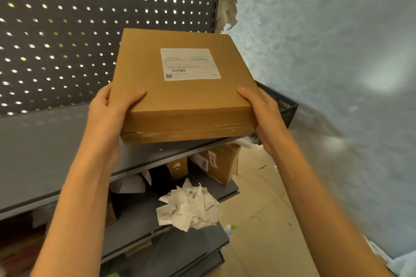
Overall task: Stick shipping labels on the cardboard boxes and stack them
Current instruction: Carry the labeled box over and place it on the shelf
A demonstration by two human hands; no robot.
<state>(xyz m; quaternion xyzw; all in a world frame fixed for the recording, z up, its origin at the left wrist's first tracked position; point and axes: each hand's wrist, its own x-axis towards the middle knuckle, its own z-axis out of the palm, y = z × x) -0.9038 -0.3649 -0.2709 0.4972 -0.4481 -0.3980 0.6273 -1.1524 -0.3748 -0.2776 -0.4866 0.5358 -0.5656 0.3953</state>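
Observation:
A flat brown cardboard box [180, 96] is held up in front of me above the grey shelf [45, 141]. A white shipping label [189, 64] with a barcode and a QR code is stuck on its top face. My left hand [110, 110] grips the box's near left corner, thumb on top. My right hand [263, 114] grips the near right corner, thumb on top too. The box tilts slightly toward me, its taped front edge facing me.
A grey pegboard [90, 18] backs the shelf. A dark plastic basket [283, 105] stands behind the box on the right. Lower shelves hold labelled cardboard boxes [220, 162] and a heap of crumpled label backing paper [189, 207]. A pale blue wall [337, 51] rises at right.

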